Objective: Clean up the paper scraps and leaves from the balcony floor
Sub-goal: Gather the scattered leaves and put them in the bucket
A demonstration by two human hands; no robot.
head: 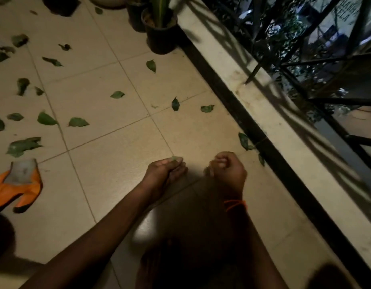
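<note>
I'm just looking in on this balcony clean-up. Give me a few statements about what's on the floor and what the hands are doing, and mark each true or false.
1. Many green leaves still lie scattered on the tiled floor. True.
2. The left hand has a small greenish scrap at its fingertips. True.
3. The right hand lies flat and open on the tiles. False: its fingers are curled into a fist; whether it holds anything cannot be seen.
4. An orange dustpan lies on the floor at the left. True.
5. The potted plant stands between the two hands. False: it stands far ahead, beside the ledge.
</note>
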